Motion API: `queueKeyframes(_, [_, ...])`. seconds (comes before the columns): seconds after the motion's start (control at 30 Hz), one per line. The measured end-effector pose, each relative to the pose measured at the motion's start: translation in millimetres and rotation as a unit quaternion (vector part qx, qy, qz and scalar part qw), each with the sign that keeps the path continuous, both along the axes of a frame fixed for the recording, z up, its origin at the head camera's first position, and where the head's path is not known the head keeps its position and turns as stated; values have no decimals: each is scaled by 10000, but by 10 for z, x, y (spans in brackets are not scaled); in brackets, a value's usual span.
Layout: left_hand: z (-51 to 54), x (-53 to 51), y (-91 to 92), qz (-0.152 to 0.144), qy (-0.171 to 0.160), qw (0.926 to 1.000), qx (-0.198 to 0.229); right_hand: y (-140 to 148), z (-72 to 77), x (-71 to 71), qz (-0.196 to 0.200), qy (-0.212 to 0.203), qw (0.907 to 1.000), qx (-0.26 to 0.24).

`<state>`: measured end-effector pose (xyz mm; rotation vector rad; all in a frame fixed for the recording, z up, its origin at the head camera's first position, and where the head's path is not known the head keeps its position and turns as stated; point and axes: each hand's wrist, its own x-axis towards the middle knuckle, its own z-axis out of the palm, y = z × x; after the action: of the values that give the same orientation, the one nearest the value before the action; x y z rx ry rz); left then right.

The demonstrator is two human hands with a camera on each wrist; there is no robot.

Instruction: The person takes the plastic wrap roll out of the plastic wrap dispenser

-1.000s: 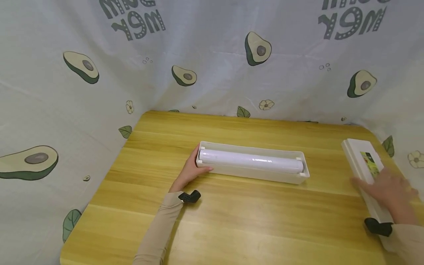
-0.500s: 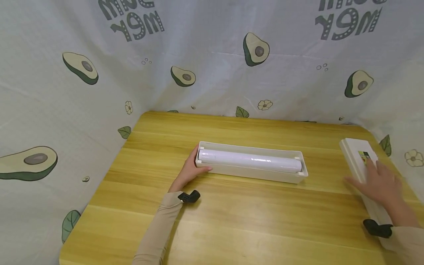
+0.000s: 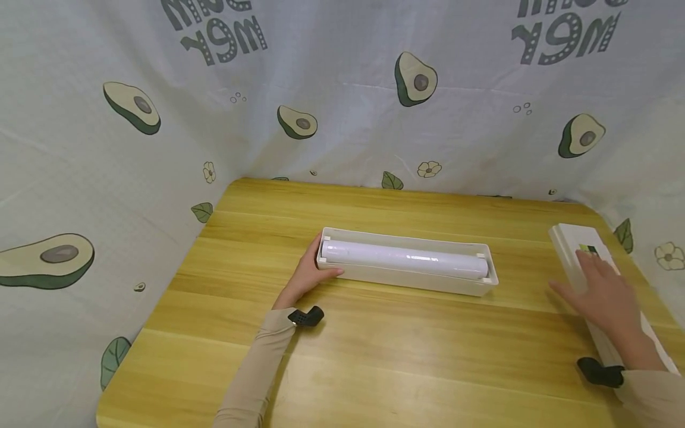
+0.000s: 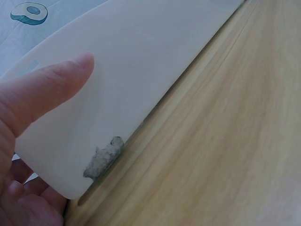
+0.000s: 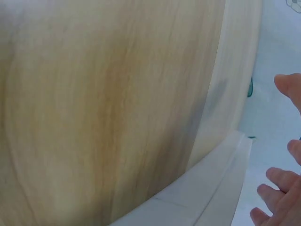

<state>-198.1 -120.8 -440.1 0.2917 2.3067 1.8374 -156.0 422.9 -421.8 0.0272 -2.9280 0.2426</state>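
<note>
The left hand [image 3: 307, 276] grips the near end of the box [image 3: 412, 282], roll [image 3: 404, 260] inside. Under the right hand [image 3: 607, 297], straight and holding nothing, the lid [image 3: 570, 255] could slip if pinched loosely.

Wood-grained tabletop [image 5: 103, 84] fills most of the view, its curved edge running down toward the right, with a soft shadow lying across the grain. A long white box-like piece [image 5: 207, 186], marked by a lengthwise seam, slants up from the bottom to that edge. At far right, the right hand [image 5: 286, 200] shows spread fingers and thumb before pale cloth [image 5: 265, 108] with a partial flower print [image 5: 294, 4].
</note>
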Motion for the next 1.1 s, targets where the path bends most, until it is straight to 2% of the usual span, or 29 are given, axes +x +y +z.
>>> queueKeyframes(0.17, [-9,-4,0,-12,7,10000,16,-45,22,0,52,-263,9996,82])
queueKeyframes(0.37, [-11,-10,0,-16,49,10000,36,-124,53,-3,248,32,9997,11])
queueKeyframes(0.63, [-13,-9,4,-20,13,10000,32,-241,86,-22,485,183,9987,-17])
queueKeyframes(0.87, [-2,4,7,18,-9,10000,0,-351,119,-67,479,-3,9988,-52])
queueKeyframes(1.1, [26,16,9,17,-15,10000,-28,-427,153,-72,479,-3,9988,44])
